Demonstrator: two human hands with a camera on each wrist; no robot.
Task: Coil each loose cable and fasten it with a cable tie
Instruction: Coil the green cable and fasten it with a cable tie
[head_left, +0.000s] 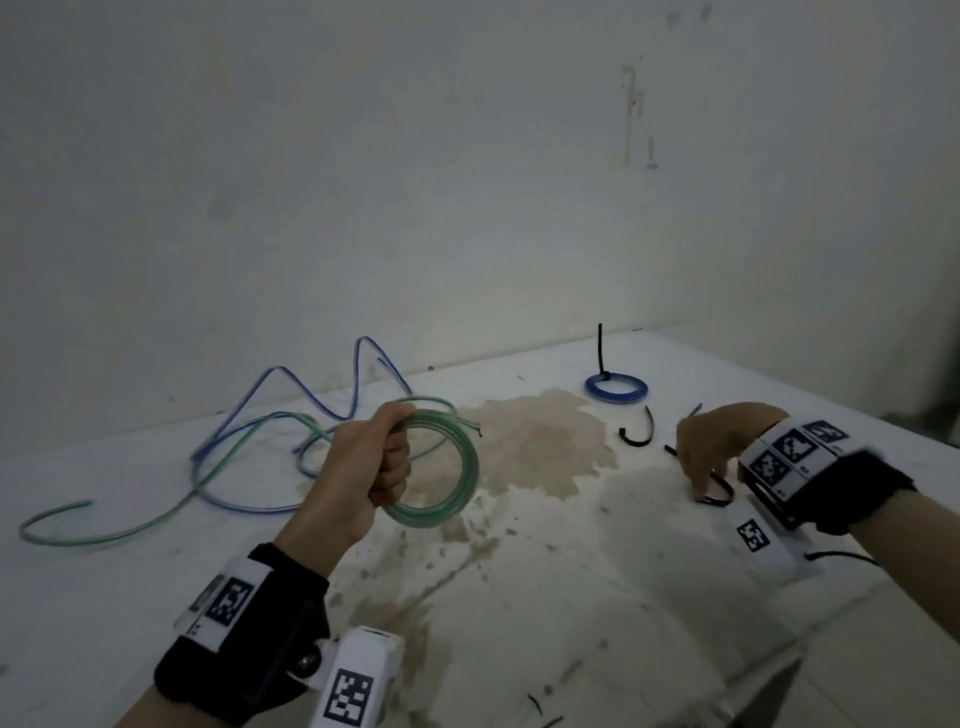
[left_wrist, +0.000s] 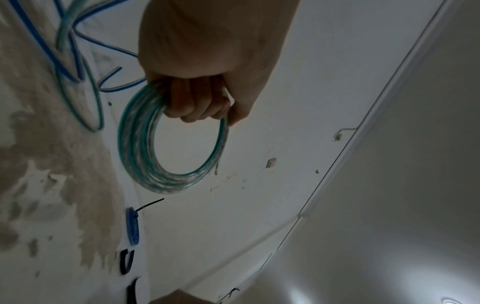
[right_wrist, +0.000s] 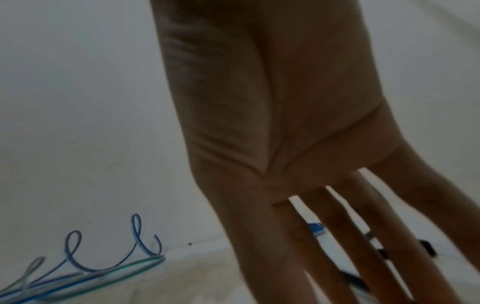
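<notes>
My left hand (head_left: 363, 467) holds a wound coil of green cable (head_left: 452, 467) upright above the table, with fingers curled through the ring (left_wrist: 137, 148). In the left wrist view the fist (left_wrist: 197, 61) closes round the coil's top. My right hand (head_left: 711, 447) reaches down to the table at the right. Its fingers (right_wrist: 324, 236) are straight and spread, and the tips touch a black cable tie (head_left: 719, 496). The fingertips are cut off in the right wrist view. A second curved black tie (head_left: 641, 434) lies just left of that hand.
A blue coil (head_left: 616, 388) fastened with a black tie lies at the back right. Loose blue cable (head_left: 311, 395) and loose green cable (head_left: 130, 525) sprawl tangled at the left by the wall. The white table (head_left: 571, 597) has a brown stain; its edge runs close at the right.
</notes>
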